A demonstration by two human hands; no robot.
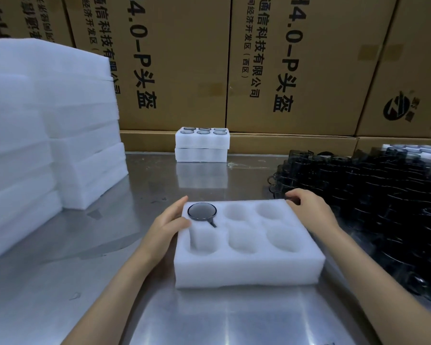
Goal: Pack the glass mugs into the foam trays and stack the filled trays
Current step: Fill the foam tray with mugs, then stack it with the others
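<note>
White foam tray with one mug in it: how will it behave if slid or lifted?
The white foam tray probably slides easily on the shiny metal table. Likely light, somewhat bendy. The dark glass mug in its far-left pocket may weight that corner.
</note>
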